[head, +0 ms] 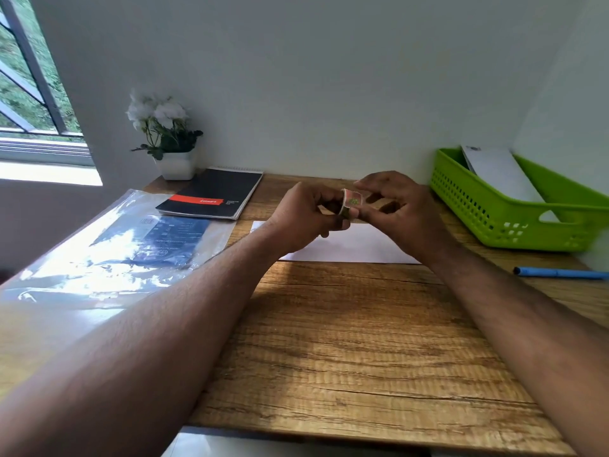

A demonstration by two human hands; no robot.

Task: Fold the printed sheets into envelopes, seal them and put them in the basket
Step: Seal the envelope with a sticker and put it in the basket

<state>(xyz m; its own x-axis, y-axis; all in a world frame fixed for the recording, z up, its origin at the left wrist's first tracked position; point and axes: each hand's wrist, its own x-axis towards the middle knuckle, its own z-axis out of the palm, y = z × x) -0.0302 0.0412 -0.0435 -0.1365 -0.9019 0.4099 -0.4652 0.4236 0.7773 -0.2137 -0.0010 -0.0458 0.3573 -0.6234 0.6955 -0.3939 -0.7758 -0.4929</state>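
Tape roll (350, 202): small, light, held above the envelope (356, 247) at desk centre; my left hand (304, 214) gripped it, my right hand (392, 201) pinched its thin, probably sticky free end.

Green basket (514, 222), blue pen (560, 273), black-red notebook (214, 196)

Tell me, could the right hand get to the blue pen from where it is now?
Probably yes, once freed: the right hand and left hand are both busy with the tape roll, but the wood between it and the blue pen looks bare.
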